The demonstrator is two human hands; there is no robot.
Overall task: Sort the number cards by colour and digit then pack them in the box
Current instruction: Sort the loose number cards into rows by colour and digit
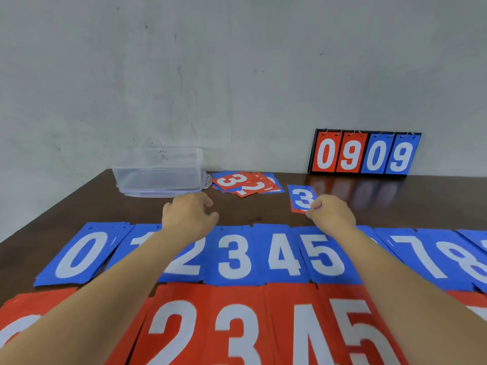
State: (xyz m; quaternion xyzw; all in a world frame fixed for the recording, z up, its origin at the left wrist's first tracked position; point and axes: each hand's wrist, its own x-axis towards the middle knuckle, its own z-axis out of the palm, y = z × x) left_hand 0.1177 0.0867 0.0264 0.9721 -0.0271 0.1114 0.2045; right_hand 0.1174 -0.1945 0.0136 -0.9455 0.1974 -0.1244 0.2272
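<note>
A row of blue number cards [234,255] runs from 0 to 8 across the table, with a row of red number cards [237,327] nearer me. Behind them lies a loose pile of mixed red and blue cards [245,183]. My right hand [332,213] pinches the near edge of a blue 3 card [301,197], which has a red card under it. My left hand [189,212] hovers over the table beyond the blue 2, fingers curled, holding nothing. A clear plastic box [158,172] stands at the back left.
A flip scoreboard [365,153] showing 0909 leans against the wall at the back right. The dark wooden table [263,214] ends at the left edge near the box. A grey wall rises behind.
</note>
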